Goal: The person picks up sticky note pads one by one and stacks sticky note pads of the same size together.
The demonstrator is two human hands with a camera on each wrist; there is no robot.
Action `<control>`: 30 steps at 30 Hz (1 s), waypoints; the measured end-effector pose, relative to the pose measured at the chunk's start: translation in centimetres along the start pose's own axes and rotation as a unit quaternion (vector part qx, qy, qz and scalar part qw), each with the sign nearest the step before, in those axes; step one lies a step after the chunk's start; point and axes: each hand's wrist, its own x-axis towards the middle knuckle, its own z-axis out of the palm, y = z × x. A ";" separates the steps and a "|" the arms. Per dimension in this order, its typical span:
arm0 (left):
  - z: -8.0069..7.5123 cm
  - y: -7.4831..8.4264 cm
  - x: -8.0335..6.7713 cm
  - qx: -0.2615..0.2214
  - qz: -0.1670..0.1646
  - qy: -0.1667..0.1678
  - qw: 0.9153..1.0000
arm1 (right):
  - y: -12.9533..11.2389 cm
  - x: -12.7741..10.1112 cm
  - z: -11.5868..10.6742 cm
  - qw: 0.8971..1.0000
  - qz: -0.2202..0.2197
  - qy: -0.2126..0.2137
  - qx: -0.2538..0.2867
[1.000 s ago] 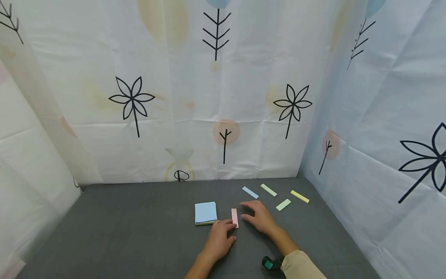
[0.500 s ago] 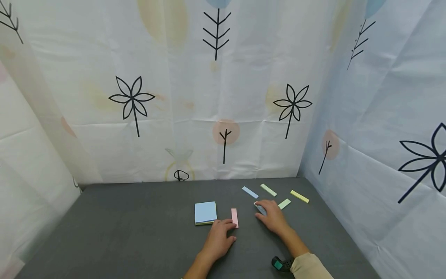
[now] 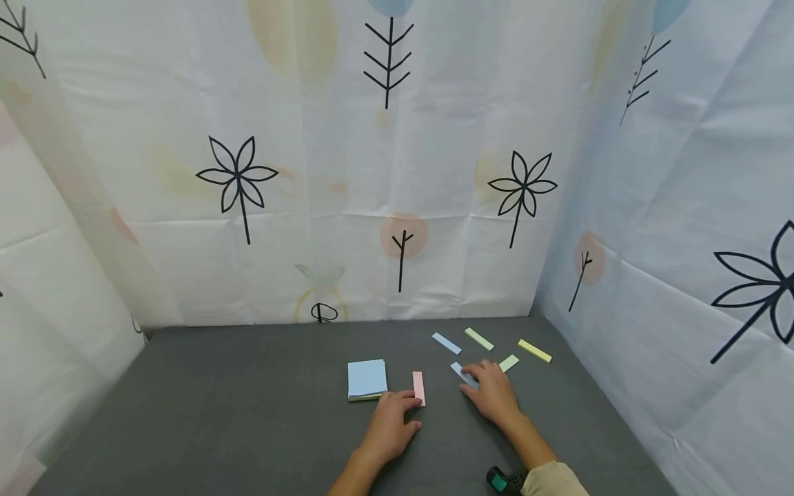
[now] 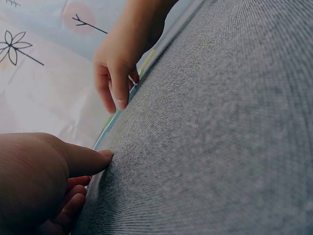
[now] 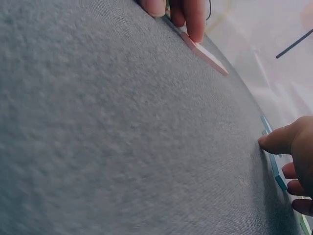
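Observation:
On the grey table (image 3: 248,413) my left hand (image 3: 389,421) lies flat, its fingertips touching the near end of a pink paper strip (image 3: 418,388); the right wrist view shows those fingertips (image 5: 191,14) on the pink strip (image 5: 205,55). A blue sticky-note pad (image 3: 367,378) sits just left of that hand. My right hand (image 3: 491,394) rests with straight fingers on a blue strip (image 3: 460,373), whose thin edge (image 5: 272,164) lies flat beside my thumb (image 5: 278,140). In the left wrist view the right hand (image 4: 117,68) points its fingers down at the table.
Farther back lie a second blue strip (image 3: 446,342), two green strips (image 3: 478,338) (image 3: 509,363) and a yellow strip (image 3: 534,350). Printed curtain walls (image 3: 397,172) close off the back, left and right. A small dark device (image 3: 499,480) sits at my right wrist.
My right hand moved right, away from the pink strip, and now rests on a blue strip lying near the green one. My left hand stayed at the pink strip.

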 end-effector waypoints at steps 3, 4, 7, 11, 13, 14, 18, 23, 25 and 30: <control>-0.1 0.0 0.1 0.001 0.001 -0.003 1.000 | -0.2 -0.3 -0.1 1.000 0.007 -0.007 -0.006; -0.1 0.0 0.1 0.002 0.002 -0.003 1.000 | -0.3 -0.4 -0.2 1.000 0.010 -0.007 -0.010; 0.0 0.1 0.1 0.005 0.006 -0.004 1.000 | -0.7 -0.8 -0.7 1.000 0.015 -0.009 -0.022; 0.0 0.1 0.0 0.005 0.006 -0.005 1.000 | -1.2 -1.3 -1.3 0.999 0.035 -0.028 -0.025; 0.0 0.1 0.0 0.004 0.003 -0.006 1.000 | -1.3 -1.5 -1.5 0.998 0.045 -0.039 -0.022; 0.0 0.1 0.0 0.003 0.002 -0.007 1.000 | -1.4 -1.5 -1.5 0.998 0.050 -0.045 -0.020; -0.1 0.1 0.0 0.007 0.002 -0.008 1.000 | -1.6 -1.4 -1.6 0.998 0.044 -0.053 -0.004; -0.1 0.0 -0.1 0.009 0.007 -0.005 1.000 | -1.6 -1.3 -1.2 0.997 0.022 -0.057 0.050; 0.0 0.0 -0.1 0.011 0.007 -0.003 1.000 | -1.5 -1.2 -1.1 0.996 0.009 -0.059 0.071; 0.0 0.0 0.0 0.011 0.005 -0.003 1.000 | -0.9 -1.1 -0.9 0.995 -0.008 -0.041 0.089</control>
